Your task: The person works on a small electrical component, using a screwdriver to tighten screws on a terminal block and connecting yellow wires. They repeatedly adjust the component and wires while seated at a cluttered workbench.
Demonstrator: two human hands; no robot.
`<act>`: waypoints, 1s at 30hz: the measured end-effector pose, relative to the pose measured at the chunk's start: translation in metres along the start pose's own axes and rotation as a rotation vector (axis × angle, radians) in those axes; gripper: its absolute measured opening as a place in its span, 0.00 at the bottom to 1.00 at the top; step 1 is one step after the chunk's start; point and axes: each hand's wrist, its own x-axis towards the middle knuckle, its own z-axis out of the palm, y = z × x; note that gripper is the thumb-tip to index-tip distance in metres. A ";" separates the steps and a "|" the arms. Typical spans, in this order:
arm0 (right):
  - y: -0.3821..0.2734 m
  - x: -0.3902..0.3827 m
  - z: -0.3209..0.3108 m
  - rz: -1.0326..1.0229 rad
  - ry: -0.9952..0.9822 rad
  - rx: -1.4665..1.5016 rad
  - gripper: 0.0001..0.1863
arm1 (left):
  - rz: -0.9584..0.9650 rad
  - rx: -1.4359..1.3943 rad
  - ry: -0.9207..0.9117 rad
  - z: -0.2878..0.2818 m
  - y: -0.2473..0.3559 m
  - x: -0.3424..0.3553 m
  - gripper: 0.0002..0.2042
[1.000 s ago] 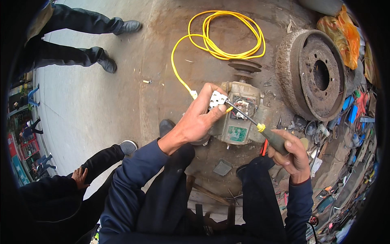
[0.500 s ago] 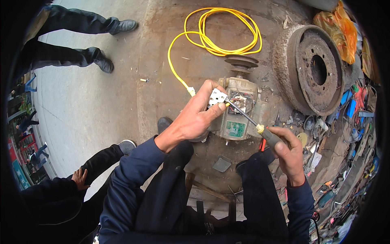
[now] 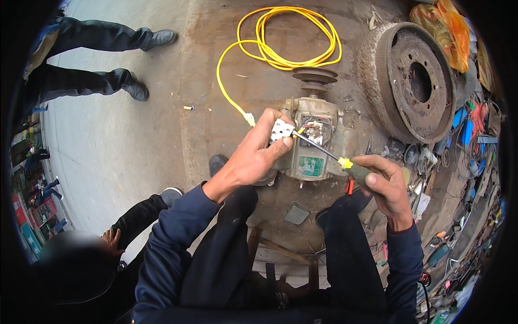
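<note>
Electric motor (image 3: 315,148): dull, grimy painted metal casing, worn matt finish. Screwdriver (image 3: 337,159): thin bare steel shaft, dark green and yellow plastic handle, slight sheen. White terminal block (image 3: 281,129): smooth plastic. Yellow cable (image 3: 286,46): glossy plastic sheath. Brake drum (image 3: 410,81): heavy cast metal, rusty brown, rough outer rim. Floor (image 3: 232,108): rough concrete, oil-stained dark near the motor, paler and smoother farther left. Sleeves: matt navy cloth.

Left hand (image 3: 258,156) reaches forward, fingers pinched; right hand (image 3: 384,186) seems fisted in a tight grip, both sleeved forearms bent.
</note>
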 end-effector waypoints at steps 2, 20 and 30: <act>0.002 0.004 -0.007 0.262 -0.168 0.665 0.26 | -0.007 0.017 -0.007 0.001 -0.001 -0.001 0.15; 0.003 0.004 -0.007 0.426 -0.287 0.214 0.23 | -0.038 0.066 -0.045 0.005 0.006 -0.002 0.14; 0.020 -0.011 0.000 0.055 0.031 -0.035 0.23 | -0.049 0.041 -0.024 0.004 0.000 -0.004 0.14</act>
